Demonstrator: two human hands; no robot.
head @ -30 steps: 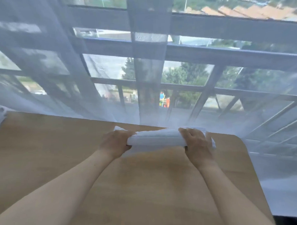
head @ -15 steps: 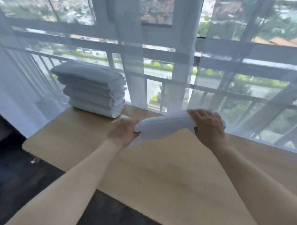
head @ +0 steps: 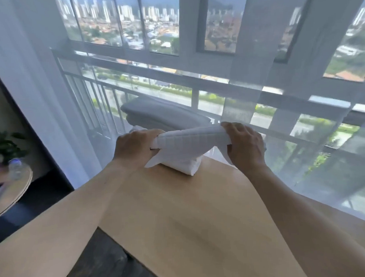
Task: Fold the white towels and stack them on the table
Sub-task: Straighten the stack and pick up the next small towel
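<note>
Hands are gripping a folded white towel at its ends: left hand at 9 o'clock, right hand at 3, fingers curling round it. Towel is hanging over the stack at the bench's 12 o'clock edge.

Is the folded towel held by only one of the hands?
No, the left hand grips one end of the folded towel and the right hand grips the other.

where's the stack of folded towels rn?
Head view, centre: the stack of folded towels sits at the far end of the table by the sheer curtain, just behind the folded towel gripped by both hands.
</note>
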